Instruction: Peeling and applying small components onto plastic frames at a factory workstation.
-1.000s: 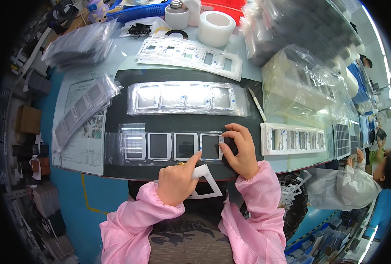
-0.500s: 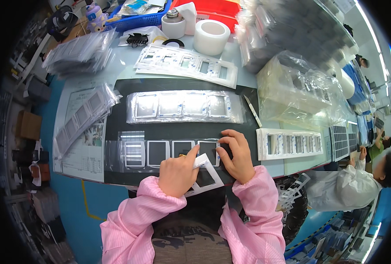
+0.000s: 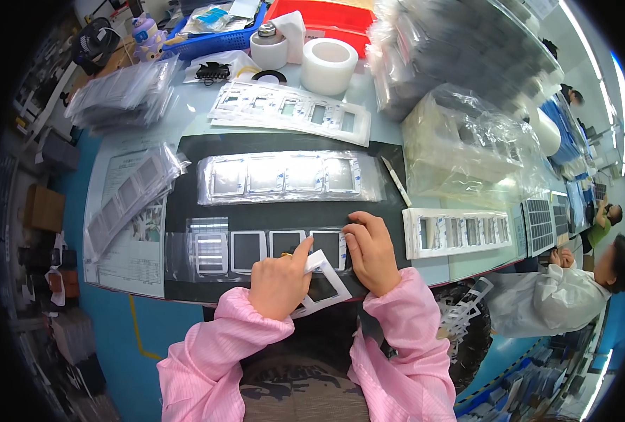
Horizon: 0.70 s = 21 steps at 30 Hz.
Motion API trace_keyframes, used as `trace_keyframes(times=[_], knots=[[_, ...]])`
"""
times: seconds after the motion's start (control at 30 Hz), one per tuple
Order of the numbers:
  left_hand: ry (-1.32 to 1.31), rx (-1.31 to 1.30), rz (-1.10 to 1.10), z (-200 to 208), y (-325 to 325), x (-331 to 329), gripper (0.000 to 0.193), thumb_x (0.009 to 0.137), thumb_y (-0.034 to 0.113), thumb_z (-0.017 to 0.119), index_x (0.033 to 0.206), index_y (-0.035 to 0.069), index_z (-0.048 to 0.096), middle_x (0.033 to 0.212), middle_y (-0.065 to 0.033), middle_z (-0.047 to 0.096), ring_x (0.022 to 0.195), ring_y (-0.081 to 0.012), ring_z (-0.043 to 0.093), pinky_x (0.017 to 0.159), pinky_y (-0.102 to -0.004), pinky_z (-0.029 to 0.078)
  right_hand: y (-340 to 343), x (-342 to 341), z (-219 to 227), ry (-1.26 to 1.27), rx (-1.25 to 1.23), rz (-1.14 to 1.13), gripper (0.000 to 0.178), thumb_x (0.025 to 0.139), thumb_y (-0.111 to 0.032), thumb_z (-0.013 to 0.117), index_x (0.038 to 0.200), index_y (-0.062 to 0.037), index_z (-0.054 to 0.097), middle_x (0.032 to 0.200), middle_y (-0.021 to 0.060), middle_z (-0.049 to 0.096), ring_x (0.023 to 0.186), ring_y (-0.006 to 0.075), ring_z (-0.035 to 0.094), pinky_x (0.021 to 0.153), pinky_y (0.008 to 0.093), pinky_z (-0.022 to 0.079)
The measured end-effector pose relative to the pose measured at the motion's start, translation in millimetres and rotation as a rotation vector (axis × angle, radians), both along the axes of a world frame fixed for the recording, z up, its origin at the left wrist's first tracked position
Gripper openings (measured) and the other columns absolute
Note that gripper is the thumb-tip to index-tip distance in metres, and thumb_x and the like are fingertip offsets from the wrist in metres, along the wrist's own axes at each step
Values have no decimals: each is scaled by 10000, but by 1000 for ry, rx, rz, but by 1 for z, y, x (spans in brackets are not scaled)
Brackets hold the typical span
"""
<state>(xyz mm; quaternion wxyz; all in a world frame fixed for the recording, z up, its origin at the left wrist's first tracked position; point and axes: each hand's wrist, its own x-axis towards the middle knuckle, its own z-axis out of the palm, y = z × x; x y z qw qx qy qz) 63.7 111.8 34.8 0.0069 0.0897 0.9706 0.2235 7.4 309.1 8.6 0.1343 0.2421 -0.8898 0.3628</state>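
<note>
On the dark mat point(image 3: 186, 148) lies a clear film strip point(image 3: 179, 259) bearing several white-bordered rectangular windows in a row. My left hand point(image 3: 278, 285) is closed on a loose white cut-out frame point(image 3: 335, 287), which tilts over the strip's near edge. Its index finger points at the last window on the right. My right hand point(image 3: 374, 257) has its fingers bent and drawn together at the strip's right end, thumb and fingertips against that window's edge. Whether they pinch the film or press on it is partly hidden.
Beyond the strip lies a stack of bagged framed panels point(image 3: 284, 176), with a white-handled knife point(image 3: 395, 181) to its right. White frame strips point(image 3: 460, 246) sit at the right. A clear plastic bag point(image 3: 467, 141), tape rolls point(image 3: 330, 67) and a red bin point(image 3: 340, 24) stand farther back.
The whole view has shifted slightly. The white cut-out frame has turned a little under my left hand, and my right thumb and fingers sit closer together at the strip's end.
</note>
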Motion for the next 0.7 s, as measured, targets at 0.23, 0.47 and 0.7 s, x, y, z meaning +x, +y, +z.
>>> trace_keyframes(times=[0.23,0.47,0.7], knots=[[10,33,5,-2,0,0,490,806,202,688,1279,115,592,667,-109,667,557,-312,662,534,-421,519,0,1,4,132,120,-27,162,850,-71,652,1009,-43,655,1116,121,598,939,296,576,781,399,453],[12,31,15,-1,2,1,467,811,197,680,1262,112,596,661,-111,661,566,-316,662,542,-424,519,12,4,11,177,221,26,328,696,-48,690,1020,-97,705,1088,70,615,956,266,575,774,380,423],[-1,212,54,12,-4,22,368,805,153,687,1167,135,628,728,-145,675,643,-334,665,581,-431,501,8,24,30,-107,-197,100,185,804,-27,668,987,-32,694,885,109,636,841,305,600,699,388,460]])
